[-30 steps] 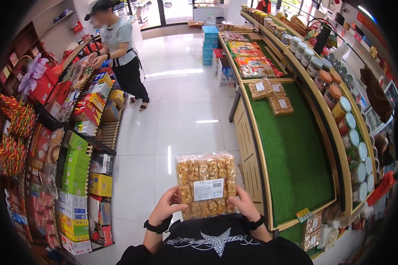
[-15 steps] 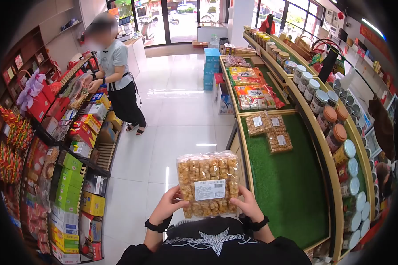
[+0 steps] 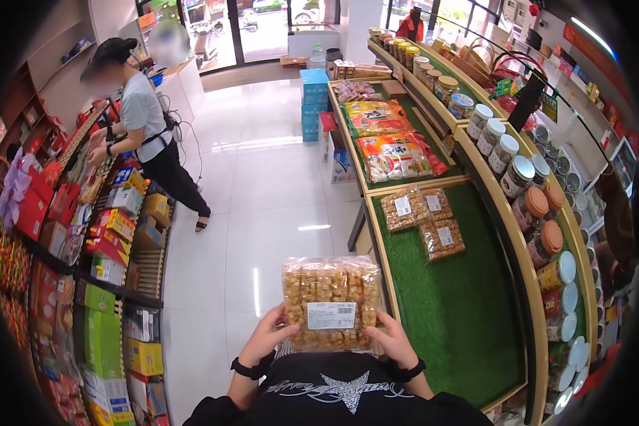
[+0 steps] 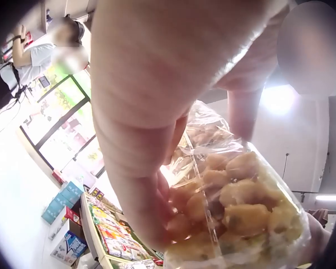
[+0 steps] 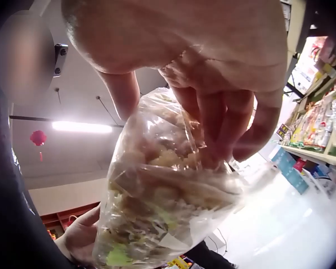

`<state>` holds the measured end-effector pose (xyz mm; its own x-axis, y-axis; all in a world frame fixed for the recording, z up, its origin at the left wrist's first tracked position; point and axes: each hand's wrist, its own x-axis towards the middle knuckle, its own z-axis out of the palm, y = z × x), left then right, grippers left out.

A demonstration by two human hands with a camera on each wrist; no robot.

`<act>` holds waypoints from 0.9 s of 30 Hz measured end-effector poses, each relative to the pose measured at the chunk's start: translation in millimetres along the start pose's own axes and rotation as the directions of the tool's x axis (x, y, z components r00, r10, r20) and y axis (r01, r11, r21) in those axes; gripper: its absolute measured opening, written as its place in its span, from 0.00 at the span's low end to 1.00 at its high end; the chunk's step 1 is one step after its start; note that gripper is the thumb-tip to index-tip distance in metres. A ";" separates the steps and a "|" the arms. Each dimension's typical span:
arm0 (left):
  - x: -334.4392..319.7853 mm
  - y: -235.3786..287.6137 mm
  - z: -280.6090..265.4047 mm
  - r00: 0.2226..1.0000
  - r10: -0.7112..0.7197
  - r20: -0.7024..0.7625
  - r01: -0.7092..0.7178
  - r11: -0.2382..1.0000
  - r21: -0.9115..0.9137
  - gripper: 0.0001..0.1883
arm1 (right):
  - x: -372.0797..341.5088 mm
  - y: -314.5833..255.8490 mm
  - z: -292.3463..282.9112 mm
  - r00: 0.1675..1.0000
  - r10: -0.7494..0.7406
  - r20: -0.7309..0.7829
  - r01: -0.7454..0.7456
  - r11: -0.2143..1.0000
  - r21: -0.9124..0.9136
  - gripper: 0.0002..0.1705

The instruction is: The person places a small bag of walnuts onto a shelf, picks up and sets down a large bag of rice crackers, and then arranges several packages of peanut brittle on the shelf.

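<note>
A clear bag of golden-brown snack pieces (image 3: 334, 280) with a white label is held upright in front of the chest. The left hand (image 3: 266, 336) grips its left edge, thumb on the label side, and the right hand (image 3: 393, 339) grips the opposite edge the same way. In the left wrist view the left hand (image 4: 157, 101) curls over the bag (image 4: 241, 207). The right wrist view has the right hand (image 5: 207, 67) with its fingers behind the bag (image 5: 162, 196) and the thumb on the near side.
At right stands a green-lined display table (image 3: 468, 326) with several similar bags (image 3: 444, 238) and red-orange packets (image 3: 397, 153). Jars (image 3: 518, 174) line the shelf beyond. Shelves with boxes (image 3: 103, 341) run along the left, where another person (image 3: 145, 117) stands. Blue boxes (image 3: 314, 106) stand ahead.
The head view has shifted, bringing more of the display table into sight. Both hands keep hold of the bag, whose top now leans farther away. The other person has moved left in view.
</note>
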<state>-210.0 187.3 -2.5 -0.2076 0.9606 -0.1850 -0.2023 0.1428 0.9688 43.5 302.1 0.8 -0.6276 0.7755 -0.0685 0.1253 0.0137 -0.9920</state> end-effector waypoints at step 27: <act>240.2 48.9 -69.9 0.959 -0.067 0.277 0.014 0.982 0.186 0.29 | 169.6 -11.4 28.8 0.853 0.062 -0.518 -0.050 0.998 0.036 0.28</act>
<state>-336.7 408.4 -11.0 0.0797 0.9773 -0.1962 -0.0235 0.1986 0.9798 -86.5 415.3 -2.6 -0.1301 0.9894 -0.0651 0.1286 -0.0482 -0.9905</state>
